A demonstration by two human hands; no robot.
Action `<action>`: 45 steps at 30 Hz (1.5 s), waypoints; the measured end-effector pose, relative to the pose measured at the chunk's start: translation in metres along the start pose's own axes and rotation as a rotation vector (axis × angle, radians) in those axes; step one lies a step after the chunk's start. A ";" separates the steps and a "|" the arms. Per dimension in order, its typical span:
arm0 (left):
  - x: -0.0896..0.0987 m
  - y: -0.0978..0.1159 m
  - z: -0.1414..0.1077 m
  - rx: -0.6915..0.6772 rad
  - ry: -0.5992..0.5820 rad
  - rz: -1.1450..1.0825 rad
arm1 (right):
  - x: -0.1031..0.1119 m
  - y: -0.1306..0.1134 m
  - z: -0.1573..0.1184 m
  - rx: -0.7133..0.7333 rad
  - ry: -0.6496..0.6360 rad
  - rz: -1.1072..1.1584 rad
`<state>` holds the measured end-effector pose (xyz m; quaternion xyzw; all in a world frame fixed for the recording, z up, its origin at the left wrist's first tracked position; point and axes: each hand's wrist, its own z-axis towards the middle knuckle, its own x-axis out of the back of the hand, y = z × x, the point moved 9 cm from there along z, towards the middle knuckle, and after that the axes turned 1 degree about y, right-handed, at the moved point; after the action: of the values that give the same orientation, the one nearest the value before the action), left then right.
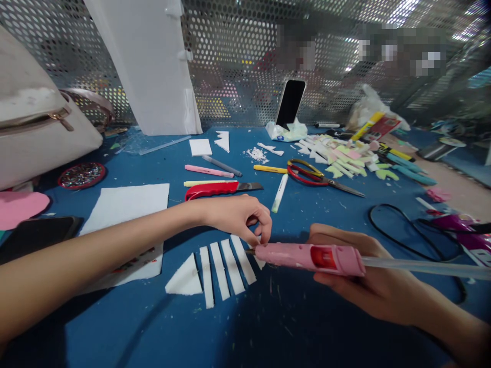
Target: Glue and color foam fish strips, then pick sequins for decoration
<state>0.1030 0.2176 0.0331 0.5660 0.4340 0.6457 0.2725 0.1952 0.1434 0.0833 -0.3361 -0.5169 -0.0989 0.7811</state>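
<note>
My right hand [356, 260] is wrapped round a pink glue gun [291, 257], its metal tip pointing left. A long translucent glue stick [422, 267] runs out of its back end. Just past the tip, my left hand [245, 217] is closed, thumb and fingers curled together; whatever is between them is hidden. Below lie several white foam strips [219, 271] side by side, with a white pointed foam piece [187, 277] at their left end. Another white foam piece [260, 261] shows partly under the gun's nozzle.
Behind my left hand lie a red-handled cutter knife [215, 190], several markers [209, 171] and scissors [322, 176]. A pile of foam scraps [345, 153] and a propped phone [291, 102] stand farther back. A white sheet [130, 204] lies left; a black cable [399, 245] loops at right.
</note>
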 end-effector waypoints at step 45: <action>-0.001 0.002 -0.001 -0.027 -0.003 -0.017 | -0.005 -0.005 0.000 -0.013 -0.062 0.019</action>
<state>0.1025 0.2160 0.0342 0.5595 0.4298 0.6484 0.2861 0.1903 0.1389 0.0805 -0.3489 -0.5371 -0.0842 0.7633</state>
